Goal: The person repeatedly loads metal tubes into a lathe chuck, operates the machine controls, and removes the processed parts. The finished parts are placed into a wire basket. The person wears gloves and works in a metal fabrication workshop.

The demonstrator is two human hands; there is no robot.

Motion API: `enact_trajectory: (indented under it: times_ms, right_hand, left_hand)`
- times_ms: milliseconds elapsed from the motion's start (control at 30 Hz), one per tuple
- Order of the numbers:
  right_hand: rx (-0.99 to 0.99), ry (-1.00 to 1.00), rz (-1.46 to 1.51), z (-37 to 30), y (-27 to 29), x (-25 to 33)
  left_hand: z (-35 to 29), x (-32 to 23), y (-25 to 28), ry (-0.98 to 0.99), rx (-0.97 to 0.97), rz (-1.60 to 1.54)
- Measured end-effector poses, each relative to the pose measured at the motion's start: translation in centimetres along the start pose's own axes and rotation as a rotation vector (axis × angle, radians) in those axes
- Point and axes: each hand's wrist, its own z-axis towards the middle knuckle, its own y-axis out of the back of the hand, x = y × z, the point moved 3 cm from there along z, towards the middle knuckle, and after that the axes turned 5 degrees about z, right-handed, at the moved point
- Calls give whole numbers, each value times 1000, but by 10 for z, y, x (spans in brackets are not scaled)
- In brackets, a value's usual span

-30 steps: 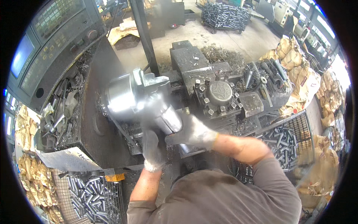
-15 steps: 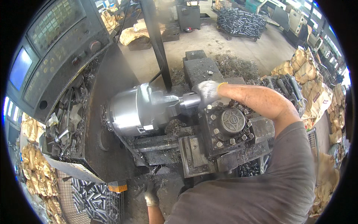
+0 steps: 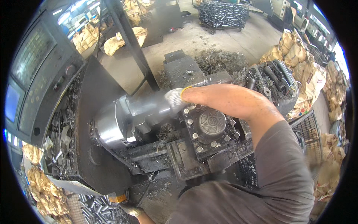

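My right hand (image 3: 174, 100), in a white knitted glove with a yellow cuff, is closed around the right end of a smooth metal cylinder (image 3: 152, 106). Motion blurs the cylinder; its left end meets the jaws of the shiny lathe chuck (image 3: 109, 125). Just in front of this hand sits the square tool post (image 3: 212, 125) with a round cap and several bolts. Down at the lower left, my gloved left hand (image 3: 130, 210) is just below an orange block (image 3: 118, 198) at the machine's corner. Its fingers are dark and partly hidden.
A control panel (image 3: 33, 71) and a chip-strewn ledge stand at the left. Below them is a wire basket of metal tubes (image 3: 99, 210). Metal shavings (image 3: 220, 61) lie heaped behind the tool post. Tools rest on a tray (image 3: 274, 84) at the right, beside brown paper sacks (image 3: 292, 48).
My left hand has moved left and down to the orange block. My right hand stays at the cylinder's end, now closer to the chuck. The whole view has shifted.
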Motion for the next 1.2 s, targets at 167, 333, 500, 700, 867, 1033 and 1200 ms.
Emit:
enact_trajectory:
  times_ms: [167,333,500,700,867,1033,1200]
  right_hand:
    - [90,5,35,-8,14,8]
    - [34,-85,-37,9,-10,-6]
    - [-176,-8,237,22,-6,13]
    - [-226,-281,213,-67,24,60]
    - [-1000,-89,404,-191,3,75]
    - [-1019,20,536,-269,-54,121]
    - [-964,95,621,-273,-94,135]
  left_hand:
    - [-34,-50,-28,155,-13,-203]
    - [5,-35,16,537,619,-371]
    - [20,-29,22,501,676,-332]
    - [-29,-57,-10,85,311,129]
    - [-60,-126,-10,-756,125,604]
    - [-136,-297,-165,-1524,373,394]
    - [-137,-389,-359,-1566,346,669]
